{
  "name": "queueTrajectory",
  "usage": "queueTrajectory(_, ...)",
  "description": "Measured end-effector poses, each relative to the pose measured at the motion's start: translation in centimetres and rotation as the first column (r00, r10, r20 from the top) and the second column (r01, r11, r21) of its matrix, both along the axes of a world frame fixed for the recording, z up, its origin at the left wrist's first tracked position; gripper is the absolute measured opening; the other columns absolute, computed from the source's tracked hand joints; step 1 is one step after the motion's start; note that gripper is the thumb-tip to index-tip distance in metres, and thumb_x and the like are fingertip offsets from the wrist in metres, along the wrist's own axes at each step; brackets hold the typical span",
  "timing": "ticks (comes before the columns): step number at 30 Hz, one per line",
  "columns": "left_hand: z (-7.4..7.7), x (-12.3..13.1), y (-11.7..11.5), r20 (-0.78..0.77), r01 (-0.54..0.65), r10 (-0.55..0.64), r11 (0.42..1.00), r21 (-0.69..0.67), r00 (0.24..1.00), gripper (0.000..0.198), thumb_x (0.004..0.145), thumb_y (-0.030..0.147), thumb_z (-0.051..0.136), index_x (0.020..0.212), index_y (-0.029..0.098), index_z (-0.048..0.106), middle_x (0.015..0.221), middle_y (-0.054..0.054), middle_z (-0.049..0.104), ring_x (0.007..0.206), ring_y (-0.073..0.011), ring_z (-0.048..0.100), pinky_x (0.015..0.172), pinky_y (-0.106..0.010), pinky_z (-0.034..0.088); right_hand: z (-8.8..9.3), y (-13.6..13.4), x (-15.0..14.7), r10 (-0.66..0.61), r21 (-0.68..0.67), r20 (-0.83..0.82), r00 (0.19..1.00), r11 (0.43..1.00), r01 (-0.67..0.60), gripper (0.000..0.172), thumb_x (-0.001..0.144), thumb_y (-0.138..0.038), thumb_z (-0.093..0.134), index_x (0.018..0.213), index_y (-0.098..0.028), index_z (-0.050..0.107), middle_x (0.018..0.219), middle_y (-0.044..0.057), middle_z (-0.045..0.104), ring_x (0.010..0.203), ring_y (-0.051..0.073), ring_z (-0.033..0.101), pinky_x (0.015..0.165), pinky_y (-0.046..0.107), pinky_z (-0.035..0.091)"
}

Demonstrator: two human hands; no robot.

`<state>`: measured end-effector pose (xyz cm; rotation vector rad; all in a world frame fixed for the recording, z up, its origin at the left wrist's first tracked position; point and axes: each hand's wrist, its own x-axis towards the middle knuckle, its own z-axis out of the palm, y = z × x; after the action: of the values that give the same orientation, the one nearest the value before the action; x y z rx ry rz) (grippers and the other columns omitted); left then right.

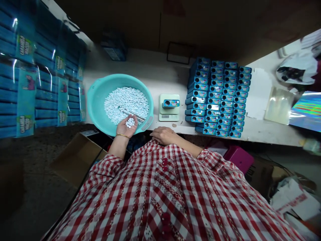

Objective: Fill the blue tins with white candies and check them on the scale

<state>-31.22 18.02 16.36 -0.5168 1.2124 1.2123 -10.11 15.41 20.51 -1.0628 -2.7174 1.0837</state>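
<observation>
My left hand (pixel 127 125) is cupped palm up over the near rim of a teal basin (pixel 96 97), holding a small heap of white tablets (pixel 130 122). The basin is filled with many white tablets (pixel 125 102), and a metal scoop (pixel 134 115) lies among them. My right hand (pixel 163 134) rests palm down at the table's front edge, fingers loosely curled, with nothing visible in it. Just beyond it a small green scale (pixel 169 115) carries one blue box (pixel 171 103).
Several rows of blue boxes (pixel 217 97) are stacked right of the scale. Wrapped blue packs (pixel 37 77) stand along the left. White sheets (pixel 259 93) and shiny foil (pixel 307 110) lie at the right. Cardboard cartons (pixel 75 157) and a pink box (pixel 238 159) sit below the table.
</observation>
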Motion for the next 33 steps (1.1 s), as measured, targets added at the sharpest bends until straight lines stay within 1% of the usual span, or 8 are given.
queueTrajectory(6,-0.4,-1.1,0.5,-0.03,-0.042,0.041,0.999,-0.027,0.999,0.015,0.084,0.008,0.045,0.08,0.01,0.059,0.079,-0.008,0.064,0.073,-0.0131,0.066,0.062,-0.022,0.057,-1.6,-0.2,5.6,-0.287,-0.014,0.163,0.944,0.956,0.293,0.023,0.089,-0.023,0.048,0.1,-0.017,0.068,0.1,0.01,0.069,0.092,0.019,0.063,0.08,0.029,0.046)
queueTrajectory(10,0.0,-1.0,0.7,-0.031,-0.037,0.036,0.999,-0.02,0.999,0.013,0.084,0.007,0.046,0.081,0.01,0.059,0.078,-0.007,0.064,0.073,-0.0123,0.066,0.063,-0.022,0.058,-2.5,0.6,9.2,-0.646,0.036,0.097,0.757,0.763,0.646,0.02,0.086,-0.023,0.052,0.095,-0.017,0.068,0.096,0.008,0.07,0.088,0.019,0.064,0.08,0.03,0.048)
queueTrajectory(13,1.2,0.4,1.0,-0.012,0.021,-0.021,1.0,0.007,1.0,0.015,0.084,0.007,0.045,0.083,0.01,0.059,0.078,-0.008,0.064,0.073,-0.0132,0.066,0.064,-0.024,0.058,-1.7,1.5,9.0,-0.75,0.041,-0.08,0.657,0.656,0.754,0.021,0.087,-0.026,0.049,0.093,-0.018,0.067,0.089,0.007,0.069,0.081,0.019,0.063,0.076,0.031,0.049)
queueTrajectory(15,2.2,2.0,1.3,0.022,0.089,-0.09,0.995,0.04,0.996,0.016,0.084,0.007,0.044,0.085,0.009,0.061,0.079,-0.009,0.065,0.076,-0.0145,0.066,0.066,-0.026,0.058,-0.4,2.1,6.8,-0.691,0.035,-0.177,0.7,0.707,0.707,0.024,0.089,-0.029,0.046,0.099,-0.019,0.065,0.091,0.007,0.067,0.082,0.018,0.062,0.077,0.032,0.05)
queueTrajectory(17,2.9,3.8,1.7,0.07,0.161,-0.167,0.983,0.087,0.983,0.019,0.084,0.008,0.044,0.088,0.01,0.062,0.08,-0.009,0.066,0.078,-0.0152,0.066,0.067,-0.026,0.057,1.1,2.6,3.4,-0.547,0.076,-0.202,0.812,0.818,0.57,0.03,0.09,-0.032,0.046,0.112,-0.019,0.06,0.101,0.009,0.065,0.093,0.019,0.059,0.084,0.033,0.048)
queueTrajectory(20,3.2,5.9,2.3,0.148,0.243,-0.263,0.959,0.146,0.953,0.023,0.087,0.012,0.041,0.092,0.009,0.064,0.082,-0.009,0.067,0.078,-0.0141,0.066,0.067,-0.023,0.055,2.3,3.6,-1.6,-0.342,0.204,-0.039,0.939,0.917,0.342,0.041,0.089,-0.027,0.048,0.128,-0.015,0.048,0.122,0.014,0.056,0.108,0.025,0.051,0.089,0.037,0.046)
queueTrajectory(23,2.9,6.6,2.6,0.163,0.229,-0.253,0.962,0.151,0.954,0.028,0.091,0.019,0.037,0.094,0.009,0.064,0.076,-0.007,0.067,0.077,-0.0122,0.066,0.071,-0.021,0.053,2.2,4.7,-4.2,-0.278,0.241,0.165,0.946,0.942,0.235,0.033,0.091,-0.018,0.04,0.122,-0.015,0.052,0.124,0.014,0.054,0.108,0.025,0.05,0.083,0.035,0.048)
queueTrajectory(33,4.0,10.2,4.6,0.176,0.209,-0.228,0.971,0.117,0.958,0.027,0.091,0.012,0.036,0.087,0.008,0.062,0.059,-0.003,0.061,0.052,-0.0088,0.058,0.055,-0.018,0.048,1.0,7.7,-0.2,-0.238,0.197,0.181,0.954,0.959,0.202,0.025,0.088,-0.016,0.048,0.108,-0.014,0.062,0.103,0.009,0.06,0.092,0.018,0.056,0.077,0.026,0.045)
